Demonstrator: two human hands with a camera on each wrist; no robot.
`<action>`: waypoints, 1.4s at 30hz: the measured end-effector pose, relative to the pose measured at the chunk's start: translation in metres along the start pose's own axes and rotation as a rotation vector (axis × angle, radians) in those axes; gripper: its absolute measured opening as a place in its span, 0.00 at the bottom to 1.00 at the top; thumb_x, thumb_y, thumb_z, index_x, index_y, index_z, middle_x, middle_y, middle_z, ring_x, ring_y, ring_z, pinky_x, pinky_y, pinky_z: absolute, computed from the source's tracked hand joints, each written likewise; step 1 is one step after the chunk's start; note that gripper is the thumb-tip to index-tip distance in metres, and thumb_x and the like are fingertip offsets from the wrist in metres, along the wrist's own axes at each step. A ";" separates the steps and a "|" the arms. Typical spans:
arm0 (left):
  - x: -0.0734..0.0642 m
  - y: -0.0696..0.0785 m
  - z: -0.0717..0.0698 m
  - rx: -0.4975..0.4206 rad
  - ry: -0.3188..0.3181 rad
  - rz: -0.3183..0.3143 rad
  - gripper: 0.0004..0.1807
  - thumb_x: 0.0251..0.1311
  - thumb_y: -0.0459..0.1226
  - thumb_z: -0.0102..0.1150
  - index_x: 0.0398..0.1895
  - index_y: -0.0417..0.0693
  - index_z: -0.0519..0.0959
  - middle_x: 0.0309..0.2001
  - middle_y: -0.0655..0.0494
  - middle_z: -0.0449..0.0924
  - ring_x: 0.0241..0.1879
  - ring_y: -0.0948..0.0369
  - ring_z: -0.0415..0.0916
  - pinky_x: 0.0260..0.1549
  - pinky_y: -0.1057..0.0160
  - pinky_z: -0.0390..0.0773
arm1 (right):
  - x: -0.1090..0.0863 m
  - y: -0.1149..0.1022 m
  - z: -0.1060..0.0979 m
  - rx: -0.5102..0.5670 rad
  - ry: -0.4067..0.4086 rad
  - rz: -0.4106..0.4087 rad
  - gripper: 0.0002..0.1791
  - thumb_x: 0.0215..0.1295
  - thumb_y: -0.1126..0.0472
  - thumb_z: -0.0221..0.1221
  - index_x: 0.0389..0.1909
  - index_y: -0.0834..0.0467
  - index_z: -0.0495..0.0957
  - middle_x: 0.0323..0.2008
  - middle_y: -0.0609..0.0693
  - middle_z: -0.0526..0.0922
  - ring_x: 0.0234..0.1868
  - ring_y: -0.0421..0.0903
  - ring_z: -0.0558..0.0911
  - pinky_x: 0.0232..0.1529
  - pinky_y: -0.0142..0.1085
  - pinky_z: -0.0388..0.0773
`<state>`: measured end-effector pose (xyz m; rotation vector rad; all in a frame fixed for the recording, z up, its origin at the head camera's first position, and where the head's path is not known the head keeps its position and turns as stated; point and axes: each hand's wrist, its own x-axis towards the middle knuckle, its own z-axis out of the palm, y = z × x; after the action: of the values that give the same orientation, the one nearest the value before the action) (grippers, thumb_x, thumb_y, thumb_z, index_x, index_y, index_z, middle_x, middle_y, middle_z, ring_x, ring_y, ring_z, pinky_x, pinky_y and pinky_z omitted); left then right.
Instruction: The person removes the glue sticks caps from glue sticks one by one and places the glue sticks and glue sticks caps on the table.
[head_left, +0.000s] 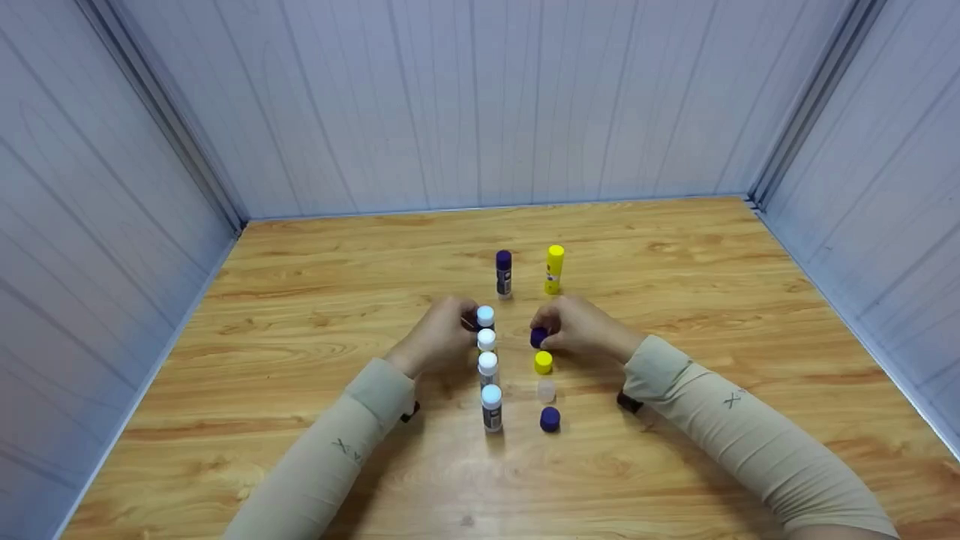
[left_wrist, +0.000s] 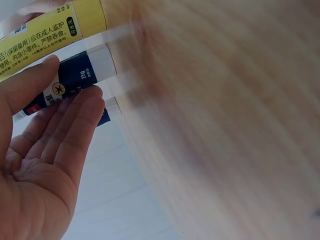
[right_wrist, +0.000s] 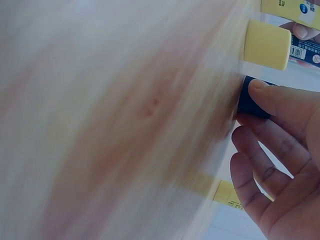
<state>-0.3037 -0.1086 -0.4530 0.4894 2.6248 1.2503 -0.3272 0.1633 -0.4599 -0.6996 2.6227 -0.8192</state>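
Note:
My left hand [head_left: 439, 334] holds a dark blue glue stick [left_wrist: 77, 75] upright, thumb on one side and fingers on the other. Its top is white and without a cap. It is the farthest in a row of several uncapped glue sticks; a yellow glue stick [left_wrist: 90, 20] stands right beside it. Across from it, my right hand [head_left: 577, 326] pinches a dark blue cap [right_wrist: 252, 102] low at the tabletop between thumb and index finger, the other fingers loosely bent. A yellow cap [head_left: 543, 363] stands just nearer than this one.
Closer to me are a clear cap [head_left: 546, 391], another dark blue cap [head_left: 550, 419] and the nearest uncapped glue stick [head_left: 492, 411]. Beyond the hands stand a capped dark glue stick [head_left: 504, 274] and a capped yellow one [head_left: 554, 268]. Pale panels [head_left: 480, 105] border the wooden table [head_left: 337, 255].

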 end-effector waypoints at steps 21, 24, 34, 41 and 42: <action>-0.002 0.005 -0.001 0.009 -0.006 -0.015 0.16 0.66 0.20 0.58 0.53 0.36 0.88 0.46 0.47 0.89 0.48 0.54 0.86 0.54 0.53 0.88 | -0.010 -0.006 -0.013 -0.019 0.039 -0.047 0.22 0.68 0.69 0.70 0.63 0.63 0.83 0.55 0.60 0.88 0.55 0.58 0.87 0.60 0.54 0.87; -0.003 0.005 -0.001 0.008 -0.006 -0.002 0.18 0.64 0.19 0.56 0.51 0.36 0.88 0.45 0.47 0.89 0.46 0.55 0.86 0.52 0.54 0.89 | -0.014 -0.009 -0.023 -0.024 0.110 -0.090 0.21 0.69 0.68 0.70 0.61 0.66 0.83 0.54 0.63 0.88 0.54 0.59 0.87 0.57 0.54 0.87; -0.003 0.003 -0.001 0.003 -0.007 -0.005 0.16 0.64 0.20 0.58 0.50 0.38 0.88 0.43 0.50 0.89 0.45 0.55 0.87 0.51 0.55 0.89 | -0.017 0.003 -0.043 0.081 0.426 -0.067 0.18 0.68 0.64 0.74 0.54 0.67 0.85 0.46 0.63 0.88 0.43 0.55 0.86 0.44 0.43 0.83; -0.002 0.005 -0.001 0.006 -0.006 -0.023 0.16 0.64 0.20 0.58 0.48 0.39 0.89 0.42 0.51 0.89 0.45 0.55 0.85 0.51 0.54 0.88 | -0.004 0.016 -0.047 0.185 0.491 0.043 0.26 0.69 0.61 0.74 0.63 0.67 0.80 0.54 0.67 0.85 0.50 0.60 0.85 0.53 0.51 0.85; -0.002 0.005 -0.001 0.003 -0.007 -0.024 0.16 0.64 0.19 0.58 0.48 0.39 0.89 0.42 0.50 0.88 0.45 0.55 0.85 0.51 0.54 0.88 | -0.001 0.017 -0.047 0.195 0.493 0.056 0.27 0.69 0.61 0.74 0.65 0.67 0.79 0.55 0.68 0.85 0.52 0.61 0.85 0.54 0.52 0.85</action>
<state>-0.3013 -0.1074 -0.4482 0.4600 2.6194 1.2347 -0.3522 0.1970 -0.4326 -0.4058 2.9036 -1.3540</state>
